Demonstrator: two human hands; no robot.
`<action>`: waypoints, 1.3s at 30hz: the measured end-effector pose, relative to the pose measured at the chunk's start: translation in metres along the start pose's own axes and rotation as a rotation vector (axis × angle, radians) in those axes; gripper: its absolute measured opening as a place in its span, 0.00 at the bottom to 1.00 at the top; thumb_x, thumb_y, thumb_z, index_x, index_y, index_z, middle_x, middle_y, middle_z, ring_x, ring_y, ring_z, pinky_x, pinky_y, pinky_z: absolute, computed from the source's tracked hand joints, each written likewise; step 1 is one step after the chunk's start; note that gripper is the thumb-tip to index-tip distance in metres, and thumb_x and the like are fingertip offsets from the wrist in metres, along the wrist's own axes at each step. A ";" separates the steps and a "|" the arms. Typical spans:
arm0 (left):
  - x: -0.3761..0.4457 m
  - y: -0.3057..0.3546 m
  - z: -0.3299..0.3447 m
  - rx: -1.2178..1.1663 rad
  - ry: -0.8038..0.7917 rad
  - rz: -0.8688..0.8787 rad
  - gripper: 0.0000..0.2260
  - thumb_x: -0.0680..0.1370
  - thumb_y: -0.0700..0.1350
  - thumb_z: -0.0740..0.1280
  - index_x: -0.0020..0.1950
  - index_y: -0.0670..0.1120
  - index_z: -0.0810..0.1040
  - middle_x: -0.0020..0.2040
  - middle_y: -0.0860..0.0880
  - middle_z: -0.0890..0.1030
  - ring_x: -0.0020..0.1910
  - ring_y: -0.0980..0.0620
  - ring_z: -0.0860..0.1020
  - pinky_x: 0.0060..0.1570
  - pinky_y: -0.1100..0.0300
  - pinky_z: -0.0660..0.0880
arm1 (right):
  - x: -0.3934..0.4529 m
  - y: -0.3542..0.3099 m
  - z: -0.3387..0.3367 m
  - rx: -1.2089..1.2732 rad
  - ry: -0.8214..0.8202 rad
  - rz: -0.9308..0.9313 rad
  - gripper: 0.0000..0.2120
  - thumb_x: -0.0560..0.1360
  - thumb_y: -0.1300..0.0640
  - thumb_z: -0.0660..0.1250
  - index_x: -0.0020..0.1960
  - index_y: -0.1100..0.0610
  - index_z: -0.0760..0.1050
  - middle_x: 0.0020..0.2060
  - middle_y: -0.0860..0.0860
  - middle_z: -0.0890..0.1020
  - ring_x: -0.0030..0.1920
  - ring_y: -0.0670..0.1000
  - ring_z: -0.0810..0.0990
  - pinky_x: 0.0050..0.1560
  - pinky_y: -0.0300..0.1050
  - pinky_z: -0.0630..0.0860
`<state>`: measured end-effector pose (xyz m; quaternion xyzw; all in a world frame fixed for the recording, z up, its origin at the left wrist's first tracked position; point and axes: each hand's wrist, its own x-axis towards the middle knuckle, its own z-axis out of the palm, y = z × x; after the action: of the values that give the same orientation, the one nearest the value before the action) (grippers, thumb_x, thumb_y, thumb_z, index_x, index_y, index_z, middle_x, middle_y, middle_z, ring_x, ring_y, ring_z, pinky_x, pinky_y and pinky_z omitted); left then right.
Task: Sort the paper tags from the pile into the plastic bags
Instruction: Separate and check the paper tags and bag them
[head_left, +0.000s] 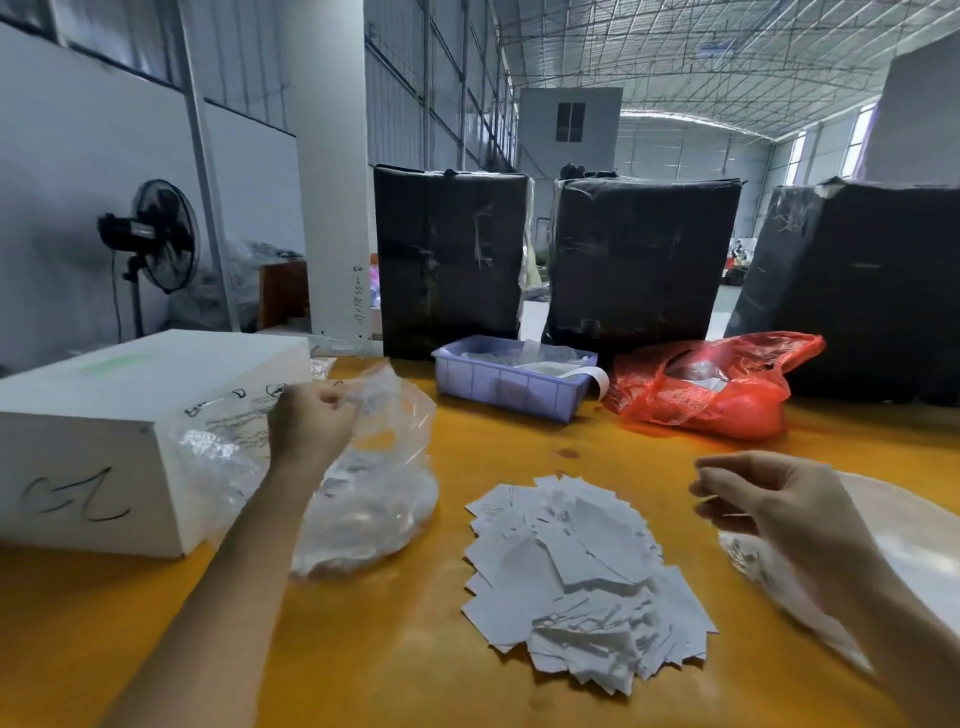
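A loose pile of white paper tags (582, 577) lies on the orange table (363, 665), in the middle near me. To its left a clear plastic bag (379, 499) stands with white tags inside it. My left hand (311, 426) grips the bag's upper edge and holds it up. My right hand (779, 501) hovers to the right of the pile, fingers loosely curled and apart, with nothing seen in them. Under that hand lies a second clear plastic bag (904, 561), flat on the table.
A white foam box (104, 431) sits at the left beside the bag. Behind the pile stand a lilac plastic tray (509, 384) and a red plastic bag (717, 389). Three black wrapped bales (639, 260) line the table's far edge.
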<state>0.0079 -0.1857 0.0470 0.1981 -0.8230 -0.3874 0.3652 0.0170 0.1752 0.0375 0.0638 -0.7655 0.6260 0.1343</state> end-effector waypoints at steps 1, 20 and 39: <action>0.005 -0.009 -0.006 0.125 0.036 -0.018 0.08 0.76 0.37 0.66 0.50 0.34 0.82 0.47 0.35 0.83 0.45 0.38 0.80 0.43 0.54 0.74 | 0.003 -0.002 -0.010 -0.029 0.036 -0.027 0.05 0.73 0.65 0.68 0.43 0.57 0.81 0.33 0.52 0.85 0.31 0.51 0.84 0.31 0.38 0.80; -0.020 0.025 0.013 0.450 0.027 0.212 0.13 0.77 0.40 0.66 0.58 0.35 0.76 0.53 0.33 0.74 0.46 0.34 0.76 0.40 0.47 0.71 | 0.028 0.091 -0.096 -1.253 0.112 0.283 0.17 0.74 0.62 0.67 0.30 0.57 0.63 0.26 0.52 0.69 0.29 0.52 0.71 0.31 0.42 0.66; -0.149 0.066 0.104 -0.448 -0.848 0.199 0.20 0.68 0.58 0.72 0.56 0.51 0.77 0.49 0.54 0.82 0.45 0.61 0.81 0.43 0.67 0.78 | 0.006 -0.003 -0.031 -0.476 0.045 -0.172 0.05 0.74 0.66 0.68 0.39 0.61 0.79 0.30 0.54 0.82 0.29 0.48 0.79 0.33 0.41 0.76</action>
<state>0.0240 -0.0028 -0.0129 -0.1401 -0.8104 -0.5649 0.0670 0.0161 0.2055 0.0479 0.0812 -0.8800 0.4156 0.2153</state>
